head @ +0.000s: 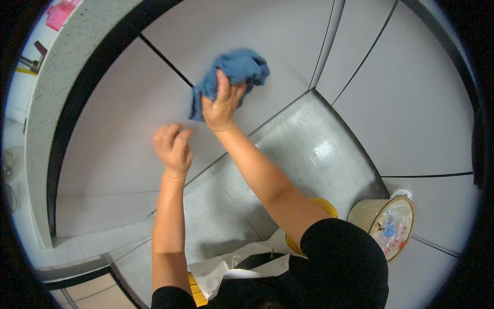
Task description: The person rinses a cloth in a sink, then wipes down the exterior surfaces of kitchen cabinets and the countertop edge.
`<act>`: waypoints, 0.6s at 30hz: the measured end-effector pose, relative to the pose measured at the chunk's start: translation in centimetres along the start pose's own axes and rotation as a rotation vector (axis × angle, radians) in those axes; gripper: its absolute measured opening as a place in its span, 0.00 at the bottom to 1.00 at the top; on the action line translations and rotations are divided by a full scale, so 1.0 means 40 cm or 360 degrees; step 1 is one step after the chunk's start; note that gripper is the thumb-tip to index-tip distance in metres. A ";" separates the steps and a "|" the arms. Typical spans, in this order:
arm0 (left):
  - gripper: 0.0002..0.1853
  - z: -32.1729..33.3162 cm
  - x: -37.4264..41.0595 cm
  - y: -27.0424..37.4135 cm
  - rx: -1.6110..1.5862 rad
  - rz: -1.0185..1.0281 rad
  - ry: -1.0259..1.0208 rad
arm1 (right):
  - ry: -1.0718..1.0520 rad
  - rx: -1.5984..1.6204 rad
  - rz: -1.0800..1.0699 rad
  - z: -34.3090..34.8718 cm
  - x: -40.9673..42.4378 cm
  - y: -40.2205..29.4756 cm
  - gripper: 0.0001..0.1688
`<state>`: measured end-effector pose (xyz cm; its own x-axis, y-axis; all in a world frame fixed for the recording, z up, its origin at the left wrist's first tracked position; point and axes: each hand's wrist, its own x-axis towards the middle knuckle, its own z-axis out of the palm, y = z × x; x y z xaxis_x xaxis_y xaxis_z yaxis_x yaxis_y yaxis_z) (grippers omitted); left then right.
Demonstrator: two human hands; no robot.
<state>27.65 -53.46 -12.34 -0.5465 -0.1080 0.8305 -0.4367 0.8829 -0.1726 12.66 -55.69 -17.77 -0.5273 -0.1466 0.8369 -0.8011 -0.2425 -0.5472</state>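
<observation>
A crumpled blue cloth (239, 69) lies under my right hand (224, 104), which presses it with spread fingers against a pale grey cabinet panel (270, 34). Below and to the left of it is my left hand (173, 150), its fingers loosely curled, blurred and with nothing seen in them. It is near the same panel; whether it touches cannot be told. A black seam between two panels ends at the cloth's left edge.
Grey floor tiles (301, 154) meet the panels at a corner. A lined waste basket (359, 212) with rubbish stands at the right. Along the upper left runs a speckled countertop edge (73, 58), with a pink object (60, 15) beyond it. Yellow footwear (324, 206) shows beside my right arm.
</observation>
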 end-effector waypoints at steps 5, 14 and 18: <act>0.14 0.061 -0.096 0.030 -0.0095 -0.0086 -0.0311 | -0.0198 -0.0075 0.1067 -0.089 -0.249 0.283 0.44; 0.10 0.113 -0.168 -0.007 0.0111 0.0365 -0.0615 | -0.0063 0.0166 0.1866 -0.083 -0.451 0.323 0.42; 0.11 0.120 -0.187 -0.015 0.0190 0.0380 -0.0653 | 0.0066 0.0560 0.2436 -0.019 -0.495 0.108 0.41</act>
<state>28.58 -55.38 -20.98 -0.8676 -0.1013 0.4869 -0.3305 0.8490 -0.4123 19.42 -53.13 -36.71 -0.7571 -0.4290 -0.4926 0.5810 -0.0973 -0.8081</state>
